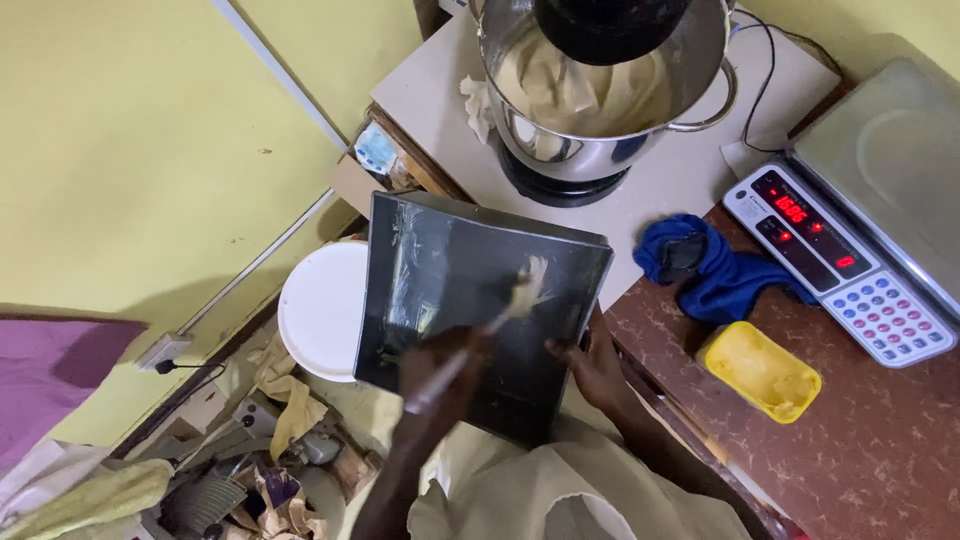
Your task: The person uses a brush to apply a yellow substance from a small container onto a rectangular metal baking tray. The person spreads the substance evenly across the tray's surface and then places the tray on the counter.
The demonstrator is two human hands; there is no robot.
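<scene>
I hold a black rectangular baking tray [450, 270] tilted in front of me. My left hand [440, 375] grips a pastry brush [527, 285] by its thin handle, and the pale bristles rest on the tray's inner surface, which has greasy streaks. At the tray's lower right edge, my right hand [592, 368] holds it with fingers curled over the rim.
A steel mixer bowl [600, 150] of pale batter [580, 90] stands on a white counter beyond the tray. To the right lie a blue cloth [715, 270], a yellow tub of fat [762, 372] and a digital scale [850, 270]. A white bucket lid [320, 310] sits below left.
</scene>
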